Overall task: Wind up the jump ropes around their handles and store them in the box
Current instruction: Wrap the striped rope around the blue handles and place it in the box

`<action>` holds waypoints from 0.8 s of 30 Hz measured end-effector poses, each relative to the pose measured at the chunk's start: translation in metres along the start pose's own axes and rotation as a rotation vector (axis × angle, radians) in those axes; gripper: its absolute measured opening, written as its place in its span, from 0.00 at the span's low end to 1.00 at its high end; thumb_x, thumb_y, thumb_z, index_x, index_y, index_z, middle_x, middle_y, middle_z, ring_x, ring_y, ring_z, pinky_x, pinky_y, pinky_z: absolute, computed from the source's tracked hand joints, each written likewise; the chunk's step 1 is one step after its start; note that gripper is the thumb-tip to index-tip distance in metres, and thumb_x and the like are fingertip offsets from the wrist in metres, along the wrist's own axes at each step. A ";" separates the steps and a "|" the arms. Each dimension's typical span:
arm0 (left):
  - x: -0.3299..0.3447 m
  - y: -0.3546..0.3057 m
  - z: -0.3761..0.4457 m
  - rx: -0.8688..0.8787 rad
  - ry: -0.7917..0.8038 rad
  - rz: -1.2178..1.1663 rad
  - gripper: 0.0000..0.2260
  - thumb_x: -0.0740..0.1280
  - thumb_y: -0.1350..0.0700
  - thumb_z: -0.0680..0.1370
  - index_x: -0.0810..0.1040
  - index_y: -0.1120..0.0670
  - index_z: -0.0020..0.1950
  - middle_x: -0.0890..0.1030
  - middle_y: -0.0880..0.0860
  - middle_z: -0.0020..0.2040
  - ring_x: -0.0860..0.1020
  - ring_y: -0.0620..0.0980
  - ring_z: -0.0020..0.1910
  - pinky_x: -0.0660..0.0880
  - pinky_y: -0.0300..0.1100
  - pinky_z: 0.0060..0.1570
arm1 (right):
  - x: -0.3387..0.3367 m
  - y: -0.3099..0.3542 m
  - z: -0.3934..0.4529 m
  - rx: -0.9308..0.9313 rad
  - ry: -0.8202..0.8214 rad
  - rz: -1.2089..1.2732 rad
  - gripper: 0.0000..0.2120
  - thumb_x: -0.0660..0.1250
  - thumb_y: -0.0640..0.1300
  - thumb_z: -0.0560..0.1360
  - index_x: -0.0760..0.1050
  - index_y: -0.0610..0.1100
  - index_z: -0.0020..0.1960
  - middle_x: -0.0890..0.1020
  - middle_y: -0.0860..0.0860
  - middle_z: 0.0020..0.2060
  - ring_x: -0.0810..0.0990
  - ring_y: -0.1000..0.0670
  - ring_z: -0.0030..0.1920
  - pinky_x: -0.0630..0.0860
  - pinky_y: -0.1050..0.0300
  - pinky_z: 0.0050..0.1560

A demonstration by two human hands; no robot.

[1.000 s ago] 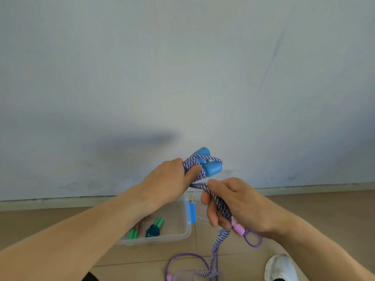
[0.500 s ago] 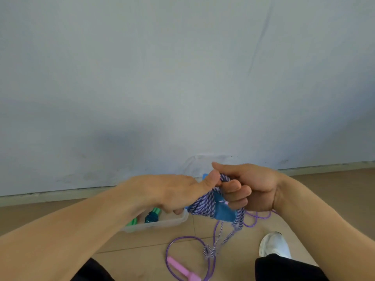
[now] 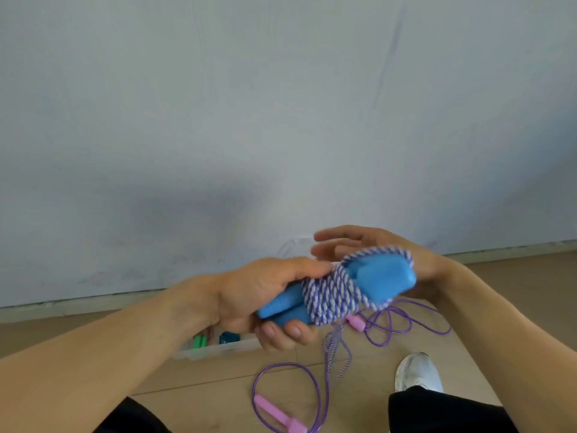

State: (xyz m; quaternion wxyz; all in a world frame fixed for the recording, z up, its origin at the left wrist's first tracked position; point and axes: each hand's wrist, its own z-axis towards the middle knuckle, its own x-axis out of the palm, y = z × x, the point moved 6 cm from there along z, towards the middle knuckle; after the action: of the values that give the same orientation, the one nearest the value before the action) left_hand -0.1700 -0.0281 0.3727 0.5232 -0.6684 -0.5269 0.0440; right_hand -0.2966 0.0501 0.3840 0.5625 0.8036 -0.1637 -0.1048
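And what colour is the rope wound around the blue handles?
Purple and white stripes on the rope; the head view shows it.

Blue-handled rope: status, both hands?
Left hand grips blue handles. Right hand open behind them. Striped rope mostly wound, tail dangling. Purple rope on the floor.

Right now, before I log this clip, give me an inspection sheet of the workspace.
Surface: tan floor, partly covered by ropes.
Job's things: blue handles bound in striped rope, its tail hanging; clear box on the floor holds green and teal items.
Clutter: purple rope with pink handles lies loose on the floor.
Hands: left hand grips the blue handles; right hand open behind the bundle, blurred.
Cables: nothing seen.
Surroundings: pale wall; white shoe.
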 end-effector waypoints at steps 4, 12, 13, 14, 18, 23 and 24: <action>0.009 -0.015 -0.004 0.131 0.114 -0.180 0.24 0.65 0.34 0.72 0.75 0.55 0.50 0.71 0.49 0.29 0.65 0.42 0.21 0.56 0.34 0.24 | 0.038 0.007 -0.001 -0.145 0.311 0.411 0.16 0.76 0.44 0.66 0.82 0.39 0.51 0.85 0.44 0.42 0.83 0.47 0.43 0.80 0.56 0.50; -0.006 -0.017 -0.014 0.174 -0.065 -0.126 0.28 0.58 0.31 0.72 0.76 0.56 0.51 0.71 0.49 0.29 0.63 0.42 0.21 0.57 0.35 0.24 | 0.046 0.007 0.005 -0.266 0.193 0.214 0.07 0.76 0.53 0.66 0.82 0.52 0.38 0.81 0.57 0.33 0.77 0.54 0.37 0.68 0.49 0.48; -0.007 -0.018 -0.015 0.191 -0.087 -0.112 0.28 0.60 0.31 0.71 0.76 0.55 0.51 0.71 0.49 0.29 0.63 0.42 0.21 0.58 0.34 0.24 | 0.044 0.009 0.006 -0.284 0.146 0.173 0.04 0.75 0.49 0.68 0.82 0.51 0.37 0.80 0.57 0.31 0.76 0.53 0.36 0.69 0.50 0.47; -0.007 -0.019 -0.016 0.210 -0.097 -0.097 0.28 0.63 0.30 0.70 0.77 0.55 0.51 0.70 0.49 0.29 0.62 0.42 0.22 0.59 0.34 0.25 | 0.040 0.009 0.007 -0.297 0.069 0.100 0.06 0.72 0.43 0.70 0.80 0.50 0.35 0.79 0.57 0.30 0.75 0.52 0.35 0.69 0.50 0.45; -0.005 -0.020 -0.015 0.264 -0.069 -0.043 0.27 0.71 0.33 0.68 0.78 0.55 0.51 0.71 0.49 0.30 0.63 0.42 0.22 0.60 0.33 0.25 | 0.035 0.022 0.006 -0.407 -0.132 -0.261 0.13 0.61 0.32 0.71 0.76 0.49 0.40 0.82 0.61 0.34 0.80 0.61 0.38 0.75 0.66 0.43; 0.001 -0.025 -0.013 0.281 -0.073 -0.112 0.24 0.66 0.38 0.74 0.73 0.57 0.57 0.72 0.51 0.31 0.63 0.43 0.23 0.59 0.35 0.25 | 0.028 0.025 0.003 -0.526 -0.444 -0.445 0.08 0.65 0.34 0.70 0.69 0.38 0.34 0.75 0.59 0.29 0.75 0.72 0.33 0.70 0.77 0.36; -0.002 -0.026 -0.013 0.282 -0.113 -0.132 0.22 0.64 0.39 0.76 0.71 0.56 0.56 0.72 0.52 0.31 0.63 0.43 0.23 0.57 0.36 0.25 | 0.023 0.021 0.005 -0.472 -0.508 -0.455 0.11 0.65 0.33 0.69 0.66 0.36 0.32 0.71 0.54 0.27 0.72 0.65 0.27 0.68 0.73 0.32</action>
State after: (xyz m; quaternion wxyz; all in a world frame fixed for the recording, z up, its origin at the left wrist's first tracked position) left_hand -0.1801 -0.0406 0.3971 0.5831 -0.5486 -0.5869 0.1205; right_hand -0.2798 0.0306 0.4020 0.6356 0.6168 -0.0870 -0.4562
